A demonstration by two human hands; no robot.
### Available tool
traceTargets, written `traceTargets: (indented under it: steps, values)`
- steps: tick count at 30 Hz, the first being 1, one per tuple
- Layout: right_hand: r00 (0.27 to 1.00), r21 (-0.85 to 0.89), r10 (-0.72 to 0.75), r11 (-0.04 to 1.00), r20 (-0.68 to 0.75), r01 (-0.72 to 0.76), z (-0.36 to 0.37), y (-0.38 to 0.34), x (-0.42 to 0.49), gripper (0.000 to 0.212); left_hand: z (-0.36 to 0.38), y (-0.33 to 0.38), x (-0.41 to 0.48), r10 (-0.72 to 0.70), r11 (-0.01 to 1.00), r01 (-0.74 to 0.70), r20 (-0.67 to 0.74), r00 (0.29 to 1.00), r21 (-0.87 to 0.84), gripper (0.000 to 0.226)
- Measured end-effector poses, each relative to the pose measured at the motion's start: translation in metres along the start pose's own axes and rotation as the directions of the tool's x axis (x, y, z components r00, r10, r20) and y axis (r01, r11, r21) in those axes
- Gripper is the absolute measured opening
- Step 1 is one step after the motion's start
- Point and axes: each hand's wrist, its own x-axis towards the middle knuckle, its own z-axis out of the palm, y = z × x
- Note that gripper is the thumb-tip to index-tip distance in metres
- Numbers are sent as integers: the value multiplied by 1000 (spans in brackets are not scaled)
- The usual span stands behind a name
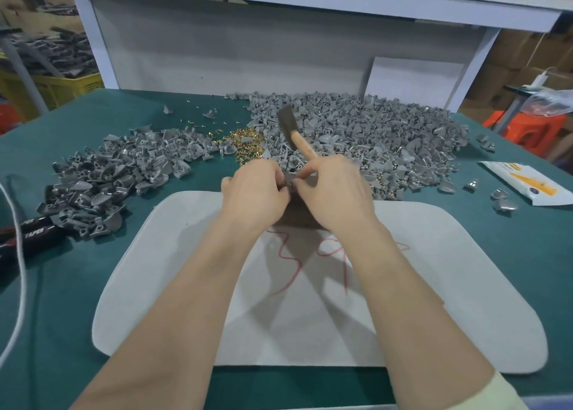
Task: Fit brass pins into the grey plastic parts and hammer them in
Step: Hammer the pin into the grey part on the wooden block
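My left hand [254, 192] and my right hand [335, 189] meet above the far edge of a white mat [434, 285], both pinching one small grey plastic part [290, 180]. My right hand also holds a hammer [293, 133] by its wooden handle, its dark head pointing up and away. A heap of brass pins [246, 144] lies just beyond my hands. Whether a pin sits in the held part is hidden by my fingers.
A large pile of grey parts [372, 136] spreads behind and right of my hands, a smaller pile [117, 173] to the left. A black tool marked TAPER [31, 232] and a white cord [18, 254] lie at the left, a white packet [527, 183] at the right.
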Motion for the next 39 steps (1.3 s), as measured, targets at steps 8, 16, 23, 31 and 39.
traceTargets:
  steps: [8,16,23,31,39]
  values:
    - [999,-32,-21,999,-35,20,13,-7,4,27,-1,2,0,-14,999,14,14,1000,-37,8]
    - [999,-48,-19,999,-45,17,17,-7,7,32,-1,2,0,-7,999,7,2,1000,-33,13]
    - [999,-62,-7,998,-42,4,18,-8,8,33,-1,5,-2,2,1000,-2,-15,1000,-2,12]
    - [1000,-23,-22,999,-22,22,16,-6,8,35,2,3,0,19,1000,-19,-50,999,3,11]
    - [998,18,-42,999,36,41,12,-2,11,29,4,2,1,25,1000,-24,-59,998,12,15]
